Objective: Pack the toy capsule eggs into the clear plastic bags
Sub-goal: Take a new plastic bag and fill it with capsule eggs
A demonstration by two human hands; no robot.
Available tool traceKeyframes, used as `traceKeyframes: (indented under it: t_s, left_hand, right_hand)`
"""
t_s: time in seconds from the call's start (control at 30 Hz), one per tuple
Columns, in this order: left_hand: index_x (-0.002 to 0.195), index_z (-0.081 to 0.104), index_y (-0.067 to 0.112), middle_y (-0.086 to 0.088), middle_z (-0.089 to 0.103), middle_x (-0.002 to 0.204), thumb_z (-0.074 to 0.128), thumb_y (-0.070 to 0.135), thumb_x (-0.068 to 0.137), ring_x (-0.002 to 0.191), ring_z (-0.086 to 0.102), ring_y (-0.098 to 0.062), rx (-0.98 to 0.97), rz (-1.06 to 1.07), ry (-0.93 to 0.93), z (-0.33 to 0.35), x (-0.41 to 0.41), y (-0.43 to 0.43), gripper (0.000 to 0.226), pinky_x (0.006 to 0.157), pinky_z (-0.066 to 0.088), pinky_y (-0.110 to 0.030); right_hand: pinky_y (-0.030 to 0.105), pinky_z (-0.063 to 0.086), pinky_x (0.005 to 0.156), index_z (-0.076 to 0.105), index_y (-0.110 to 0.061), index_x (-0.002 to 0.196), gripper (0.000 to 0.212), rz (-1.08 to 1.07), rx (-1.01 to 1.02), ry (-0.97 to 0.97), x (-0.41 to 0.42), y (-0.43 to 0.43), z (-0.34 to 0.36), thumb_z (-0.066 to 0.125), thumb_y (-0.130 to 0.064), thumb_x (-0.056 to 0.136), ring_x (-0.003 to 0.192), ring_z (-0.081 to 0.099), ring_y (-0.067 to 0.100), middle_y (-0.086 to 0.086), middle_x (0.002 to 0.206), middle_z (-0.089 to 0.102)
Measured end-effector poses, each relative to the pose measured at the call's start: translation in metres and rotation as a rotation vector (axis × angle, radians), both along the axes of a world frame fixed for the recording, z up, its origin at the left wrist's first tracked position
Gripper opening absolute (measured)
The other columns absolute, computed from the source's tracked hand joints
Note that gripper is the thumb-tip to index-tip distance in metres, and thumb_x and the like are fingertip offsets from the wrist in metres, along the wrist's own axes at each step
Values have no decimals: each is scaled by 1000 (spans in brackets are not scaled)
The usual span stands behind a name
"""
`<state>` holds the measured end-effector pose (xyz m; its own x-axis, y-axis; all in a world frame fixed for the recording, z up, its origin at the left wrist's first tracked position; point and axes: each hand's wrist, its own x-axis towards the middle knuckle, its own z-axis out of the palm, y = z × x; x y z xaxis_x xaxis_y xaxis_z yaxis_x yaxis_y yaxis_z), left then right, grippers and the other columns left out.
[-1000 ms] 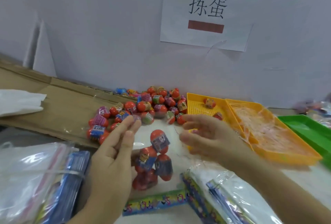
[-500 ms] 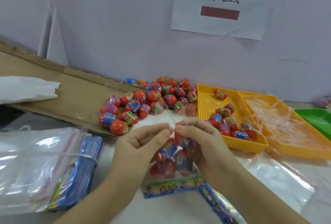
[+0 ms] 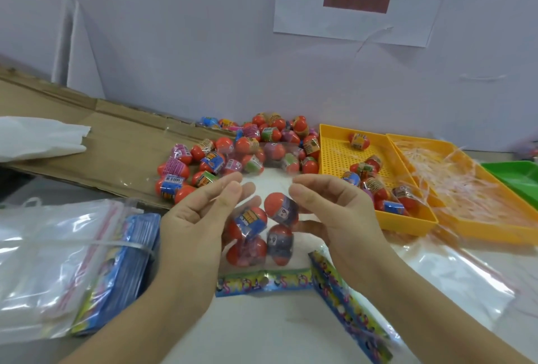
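Most of the white surface (image 3: 262, 331) is cluttered: a heap of loose capsule eggs (image 3: 233, 157) lies at the back, partly on cardboard (image 3: 116, 154). Nearer, a clear plastic bag (image 3: 263, 235) stands between both hands, left hand (image 3: 198, 218) and right hand (image 3: 334, 212) each pinching its top edge. Four eggs (image 3: 279, 208) sit inside.

white table (image 3: 262, 334) bearing cardboard (image 3: 102, 142), trays (image 3: 407, 226)

1. Paper sign (image 3: 358, 14) on wall, 12 o'clock: two black Chinese characters, tops cropped; second reads 蛋.
2. Upper capsule egg (image 3: 281, 209) in clear bag (image 3: 291, 266), centre: digit "6" or "9", orientation unclear.
3. Lower capsule egg (image 3: 279, 244), at its 6 o'clock: same digit.
4. Loose eggs (image 3: 174, 181), 11 o'clock: wrapper print illegible.
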<state>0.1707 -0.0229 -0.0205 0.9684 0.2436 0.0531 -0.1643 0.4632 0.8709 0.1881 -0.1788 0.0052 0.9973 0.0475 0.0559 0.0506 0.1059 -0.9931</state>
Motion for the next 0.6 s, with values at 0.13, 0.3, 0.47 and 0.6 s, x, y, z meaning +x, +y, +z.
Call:
traceKeyframes:
  t_s: [0.13, 0.3, 0.47, 0.6]
  left_hand:
    - [88, 80, 27, -4, 78, 94, 75, 32, 61, 86, 75, -17, -27, -8, 0, 0, 1, 1, 28, 58, 56, -20]
    - [86, 81, 25, -4, 78, 94, 73, 35, 62, 86, 75, -16, -35, -43, -8, -1, 1, 2, 27, 57, 56, -20]
    - [84, 81, 28, -1, 78, 94, 63, 29, 75, 84, 75, -13, 46, -28, -6, -2, 2, 0, 19, 59, 57, -20]
    - [89, 79, 26, 0, 77, 97, 63, 28, 76, 87, 75, -16, 80, -41, -21, -2, 3, 1, 21, 61, 58, -21]
  right_hand:
    - [25, 55, 54, 72, -17, 79, 11, -15, -6, -7, 1, -3, 1, 68, -7, 84, 63, 67, 13, 1, 74, 72]
    - [24, 53, 47, 64, -10, 84, 8, 2, 44, 44, 6, -5, 0, 63, -2, 87, 57, 63, 15, 3, 73, 69]
    - [27, 55, 49, 64, -7, 84, 8, 89, 20, 39, 13, -17, 8, 67, -2, 79, 59, 67, 16, 7, 74, 71]
    - [25, 57, 57, 73, -16, 92, 28, 139, 21, 13, 19, -26, 10, 69, -11, 65, 68, 71, 17, 8, 78, 72]
